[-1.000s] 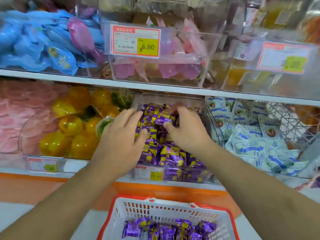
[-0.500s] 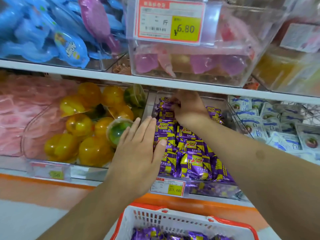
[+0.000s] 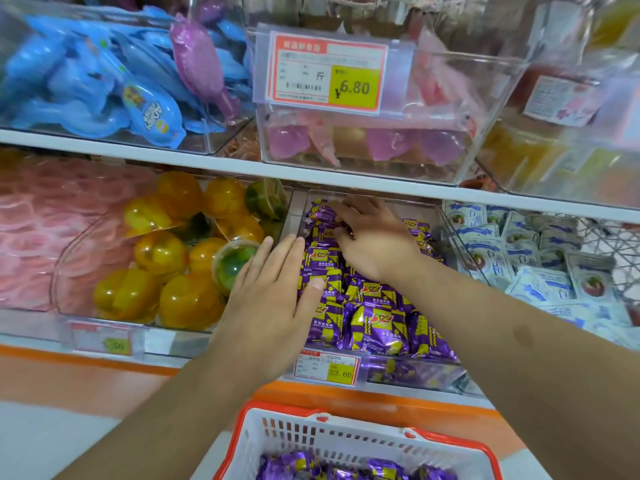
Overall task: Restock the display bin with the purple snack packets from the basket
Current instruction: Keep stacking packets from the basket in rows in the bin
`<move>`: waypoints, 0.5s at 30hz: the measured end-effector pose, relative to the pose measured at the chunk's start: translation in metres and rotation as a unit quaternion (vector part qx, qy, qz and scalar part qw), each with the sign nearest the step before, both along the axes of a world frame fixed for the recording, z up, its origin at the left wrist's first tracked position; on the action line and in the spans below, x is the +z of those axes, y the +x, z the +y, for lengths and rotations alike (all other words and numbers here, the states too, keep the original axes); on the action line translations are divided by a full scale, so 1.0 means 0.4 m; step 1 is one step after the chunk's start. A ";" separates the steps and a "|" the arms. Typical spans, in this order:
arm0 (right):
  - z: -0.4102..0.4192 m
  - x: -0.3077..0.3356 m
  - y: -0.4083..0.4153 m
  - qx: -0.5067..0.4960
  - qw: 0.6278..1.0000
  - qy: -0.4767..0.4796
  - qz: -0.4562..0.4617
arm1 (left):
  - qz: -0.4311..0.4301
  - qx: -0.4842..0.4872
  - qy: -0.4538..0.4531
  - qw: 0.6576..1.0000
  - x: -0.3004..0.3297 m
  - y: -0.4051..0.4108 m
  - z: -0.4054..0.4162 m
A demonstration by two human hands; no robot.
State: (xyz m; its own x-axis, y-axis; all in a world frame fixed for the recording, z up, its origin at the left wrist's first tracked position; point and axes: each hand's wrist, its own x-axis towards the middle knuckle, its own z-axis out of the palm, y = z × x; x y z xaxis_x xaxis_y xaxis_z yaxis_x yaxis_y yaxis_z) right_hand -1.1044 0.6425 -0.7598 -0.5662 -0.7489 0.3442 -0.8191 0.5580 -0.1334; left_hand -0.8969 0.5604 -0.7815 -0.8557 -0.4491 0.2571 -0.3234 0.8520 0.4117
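Purple snack packets [image 3: 379, 320] with yellow print fill a clear display bin [image 3: 450, 237] on the lower shelf. My left hand [image 3: 273, 299] lies flat with straight fingers against the left side of the packet pile, thumb on a packet. My right hand [image 3: 372, 237] reaches to the back of the bin, its fingers curled on packets at the rear left; whether it holds one I cannot tell. Below, a white basket [image 3: 332, 441] with a red rim holds more purple packets [image 3: 346, 467].
Yellow and green jelly cups [image 3: 166, 258] fill the bin to the left, white-and-blue packets [image 3: 540, 258] the bin to the right. The upper shelf [image 3: 311, 173] hangs low over the bin's back. A price tag [image 3: 325, 368] is clipped on the bin's front.
My right hand moved from the middle of the pile to the bin's back. My left hand slid to the pile's left side and flattened. The view moved closer to the shelf.
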 end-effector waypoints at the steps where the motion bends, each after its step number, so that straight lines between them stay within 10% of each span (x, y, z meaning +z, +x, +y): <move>1: 0.014 0.005 0.011 0.002 1.000 0.000 0.002 | 0.003 -0.002 0.005 1.000 0.004 0.007 0.004; 15: 0.422 -0.077 0.473 0.115 0.986 -0.102 -0.063 | 0.037 -0.046 -0.021 0.998 -0.059 0.279 0.238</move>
State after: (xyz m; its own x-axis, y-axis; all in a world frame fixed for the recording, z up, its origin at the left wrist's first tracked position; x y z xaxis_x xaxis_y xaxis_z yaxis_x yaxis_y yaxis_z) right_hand -0.9150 0.8113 -0.7907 -0.4371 -0.7850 0.4390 -0.8908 0.3103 -0.3320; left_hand -0.7854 0.6556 -0.8052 -0.8707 -0.3562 0.3392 -0.2122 0.8942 0.3942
